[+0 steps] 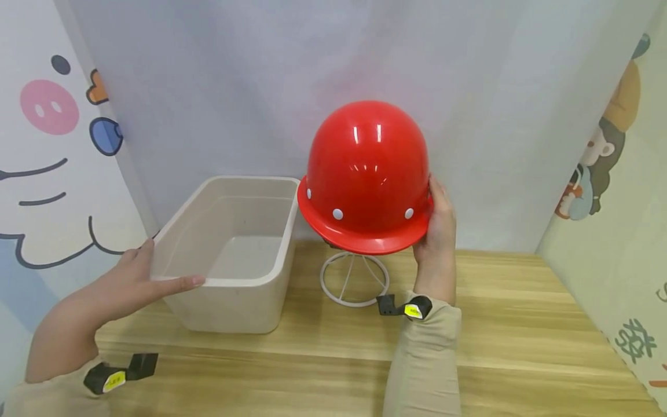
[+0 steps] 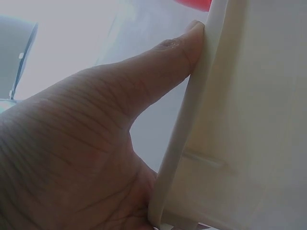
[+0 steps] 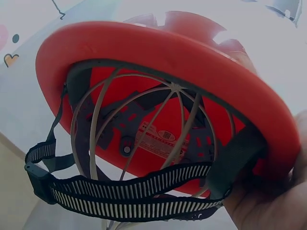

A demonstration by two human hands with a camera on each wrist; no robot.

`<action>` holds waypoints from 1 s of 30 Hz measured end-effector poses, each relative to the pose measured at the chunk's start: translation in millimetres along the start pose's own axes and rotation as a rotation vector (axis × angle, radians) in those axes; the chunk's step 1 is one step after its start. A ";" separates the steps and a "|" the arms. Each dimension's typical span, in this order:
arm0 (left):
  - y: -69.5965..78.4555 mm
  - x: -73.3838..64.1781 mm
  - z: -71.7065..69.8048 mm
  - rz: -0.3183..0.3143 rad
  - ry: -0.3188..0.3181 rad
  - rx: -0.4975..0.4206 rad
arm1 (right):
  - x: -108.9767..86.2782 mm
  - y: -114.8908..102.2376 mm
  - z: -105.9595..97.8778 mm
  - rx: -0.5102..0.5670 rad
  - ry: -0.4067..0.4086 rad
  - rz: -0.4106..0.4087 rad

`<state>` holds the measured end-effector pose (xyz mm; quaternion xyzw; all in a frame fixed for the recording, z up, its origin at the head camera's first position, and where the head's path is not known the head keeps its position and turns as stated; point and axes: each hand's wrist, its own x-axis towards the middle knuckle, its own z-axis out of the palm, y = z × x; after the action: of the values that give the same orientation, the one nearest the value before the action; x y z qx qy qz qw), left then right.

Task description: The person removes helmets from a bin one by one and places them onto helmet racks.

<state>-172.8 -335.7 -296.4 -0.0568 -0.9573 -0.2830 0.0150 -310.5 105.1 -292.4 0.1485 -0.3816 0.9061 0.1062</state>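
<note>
In the head view, a glossy red hard hat (image 1: pixel 367 168) sits over a white wire stand (image 1: pixel 354 279). My right hand (image 1: pixel 439 226) holds the hat by its right side at the brim. The right wrist view looks up into the hat, where the stand's wire dome (image 3: pixel 175 88) fills the inside and a striped chin strap (image 3: pixel 129 206) hangs below. My left hand (image 1: pixel 132 281) spans the near left corner of a beige plastic bin (image 1: pixel 237 307). Its straight thumb (image 2: pixel 168 62) lies against the rim in the left wrist view; the other fingers are mostly hidden there.
The bin stands left of the hat on a wood-grain table (image 1: pixel 333 370). A pale curtain (image 1: pixel 234 87) hangs close behind both. Printed cartoon panels (image 1: pixel 47 191) border the table at left and right.
</note>
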 end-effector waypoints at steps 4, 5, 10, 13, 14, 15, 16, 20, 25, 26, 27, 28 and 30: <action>1.4 0.9 0.5 -0.018 -0.008 0.010 | -0.3 -0.9 -3.3 0.007 -0.028 0.013; 1.8 0.8 0.8 -0.017 -0.011 0.006 | -1.0 -1.0 -4.4 0.020 -0.030 0.023; 4.2 0.5 3.4 -0.014 -0.021 -0.007 | -4.0 -2.7 -9.1 0.037 -0.024 0.062; 7.0 5.5 4.9 0.008 -0.010 -0.004 | -2.7 -7.2 -12.3 -0.007 -0.012 0.044; 8.1 7.5 5.3 0.020 -0.005 -0.008 | -1.8 -8.8 -13.6 -0.033 -0.002 0.036; 9.5 9.5 5.9 0.028 -0.003 -0.014 | -1.1 -10.4 -15.0 -0.071 0.006 0.028; 11.1 10.9 6.2 0.028 0.000 -0.004 | -0.4 -12.1 -16.8 -0.123 0.024 0.024; 18.1 13.8 7.5 0.078 0.008 0.113 | -3.7 -19.3 -28.1 -0.491 0.116 0.068; 34.1 16.5 13.1 0.296 0.125 0.230 | -9.6 -32.9 -42.2 -0.942 0.114 0.079; 37.7 16.3 13.9 0.324 0.134 0.229 | -11.2 -34.6 -44.1 -0.994 0.093 0.053; 41.6 15.9 15.1 0.341 0.134 0.224 | -12.9 -36.6 -45.9 -1.044 0.070 0.021; 45.5 15.6 16.3 0.354 0.130 0.220 | -14.8 -38.6 -47.8 -1.095 0.042 -0.014; 52.5 15.3 19.4 0.367 0.123 0.231 | -18.9 -41.6 -52.0 -1.170 -0.030 -0.067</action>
<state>-181.7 -279.9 -283.4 -0.2106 -0.9543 -0.1671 0.1309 -289.9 169.8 -306.1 0.0902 -0.8149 0.5387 0.1938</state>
